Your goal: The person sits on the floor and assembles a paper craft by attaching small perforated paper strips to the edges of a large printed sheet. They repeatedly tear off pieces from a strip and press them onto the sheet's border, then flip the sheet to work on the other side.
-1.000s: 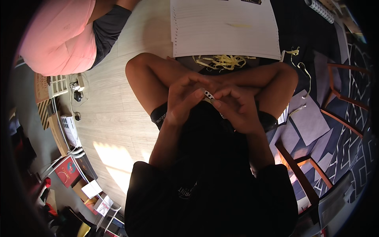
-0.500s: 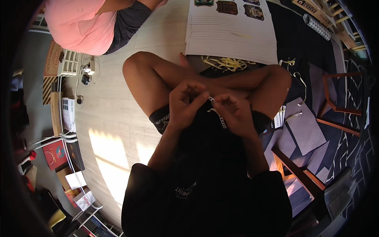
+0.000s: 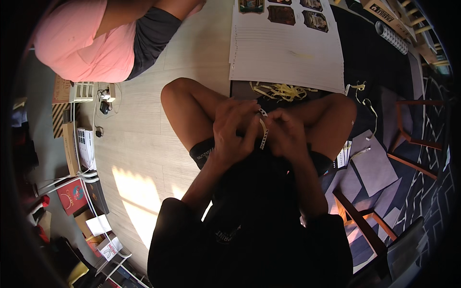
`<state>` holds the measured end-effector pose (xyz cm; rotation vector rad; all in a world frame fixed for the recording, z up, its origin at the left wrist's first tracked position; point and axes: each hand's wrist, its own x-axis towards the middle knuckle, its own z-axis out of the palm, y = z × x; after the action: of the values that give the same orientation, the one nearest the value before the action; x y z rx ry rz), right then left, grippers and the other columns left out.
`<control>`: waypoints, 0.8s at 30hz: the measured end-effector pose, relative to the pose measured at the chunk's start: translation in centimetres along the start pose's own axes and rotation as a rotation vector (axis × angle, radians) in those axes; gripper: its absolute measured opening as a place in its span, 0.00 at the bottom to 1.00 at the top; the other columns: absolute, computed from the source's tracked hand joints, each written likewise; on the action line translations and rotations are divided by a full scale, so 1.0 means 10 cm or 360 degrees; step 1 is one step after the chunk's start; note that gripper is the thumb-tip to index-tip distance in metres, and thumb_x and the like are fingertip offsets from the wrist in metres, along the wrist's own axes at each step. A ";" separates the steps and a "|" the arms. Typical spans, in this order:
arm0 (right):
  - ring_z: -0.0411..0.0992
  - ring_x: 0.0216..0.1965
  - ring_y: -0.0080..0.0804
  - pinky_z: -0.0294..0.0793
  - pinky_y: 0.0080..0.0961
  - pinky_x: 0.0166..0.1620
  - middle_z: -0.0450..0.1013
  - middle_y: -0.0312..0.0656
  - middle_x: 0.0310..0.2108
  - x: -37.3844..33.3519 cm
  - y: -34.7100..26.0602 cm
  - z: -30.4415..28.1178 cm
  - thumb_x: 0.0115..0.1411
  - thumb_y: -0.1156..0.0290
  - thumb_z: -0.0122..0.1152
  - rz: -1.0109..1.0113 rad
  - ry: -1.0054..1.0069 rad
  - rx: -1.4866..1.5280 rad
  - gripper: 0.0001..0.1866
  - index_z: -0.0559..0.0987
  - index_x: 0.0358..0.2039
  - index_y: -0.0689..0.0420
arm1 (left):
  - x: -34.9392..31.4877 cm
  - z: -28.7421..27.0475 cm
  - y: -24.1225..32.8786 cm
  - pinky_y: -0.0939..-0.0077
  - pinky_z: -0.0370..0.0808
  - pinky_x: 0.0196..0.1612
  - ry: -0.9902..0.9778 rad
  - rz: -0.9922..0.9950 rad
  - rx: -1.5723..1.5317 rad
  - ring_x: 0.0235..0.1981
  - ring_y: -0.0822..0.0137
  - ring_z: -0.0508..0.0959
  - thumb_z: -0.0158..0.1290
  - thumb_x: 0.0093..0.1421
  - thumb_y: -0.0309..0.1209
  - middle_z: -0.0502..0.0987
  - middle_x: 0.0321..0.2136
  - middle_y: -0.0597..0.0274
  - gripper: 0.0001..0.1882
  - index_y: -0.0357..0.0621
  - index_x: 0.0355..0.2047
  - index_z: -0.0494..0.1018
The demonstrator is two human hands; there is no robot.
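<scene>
Above my crossed legs, a narrow pale strip with dark marks (image 3: 263, 137) hangs between my hands, curled at its upper part, its lower end dangling loose. My left hand (image 3: 234, 132) pinches it near the top between thumb and bent fingers. Close on the other side, my right hand (image 3: 289, 133) has its fingertips closed at the strip's upper part; this hand is slightly blurred and darker. Past my shins lies a stack of white sheets (image 3: 283, 57) with several dark framed pictures. By its near edge is a tangled heap of yellowish strips (image 3: 281, 91).
At the upper left sits another person in a pink shirt (image 3: 86, 53). Wooden chair frames (image 3: 367, 225) stand to the right, beside grey sheets (image 3: 370, 153) on dark cloth. Along the left are white racks, boxes (image 3: 72, 196) and a power strip with adapters (image 3: 104, 106).
The strip has shifted and more of it shows between my hands. My left hand has turned slightly, with its fingers closer together. The whole view has tilted a little.
</scene>
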<state>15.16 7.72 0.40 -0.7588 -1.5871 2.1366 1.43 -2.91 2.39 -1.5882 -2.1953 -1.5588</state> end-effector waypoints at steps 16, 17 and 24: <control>0.71 0.32 0.19 0.71 0.21 0.37 0.76 0.34 0.30 2.15 1.33 -0.05 0.67 0.69 0.59 0.0407 -0.0358 -0.0450 0.07 0.77 0.38 0.60 | 0.65 0.37 -2.81 0.68 0.79 0.45 -0.0617 -0.1127 0.0289 0.39 0.61 0.84 0.58 0.60 0.30 0.84 0.37 0.51 0.15 0.35 0.45 0.78; 0.71 0.32 0.20 0.71 0.21 0.38 0.76 0.34 0.31 2.23 1.42 -0.04 0.67 0.69 0.59 0.0426 -0.0350 -0.0466 0.07 0.77 0.38 0.60 | 0.69 0.44 -2.93 0.68 0.80 0.43 -0.0738 -0.1139 0.0328 0.38 0.62 0.84 0.59 0.59 0.31 0.84 0.37 0.51 0.16 0.34 0.45 0.78; 0.73 0.34 0.21 0.72 0.21 0.41 0.78 0.36 0.29 2.42 1.68 -0.05 0.67 0.68 0.57 0.0391 -0.0315 -0.0564 0.09 0.80 0.37 0.62 | 0.75 0.69 -3.22 0.72 0.82 0.36 -0.0899 -0.1928 -0.0416 0.32 0.65 0.84 0.61 0.56 0.28 0.82 0.35 0.49 0.25 0.31 0.52 0.69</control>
<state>-3.24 17.31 -20.53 -0.9155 -2.1125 2.1793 -21.99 7.72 -19.46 -0.6558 -3.8174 -1.7008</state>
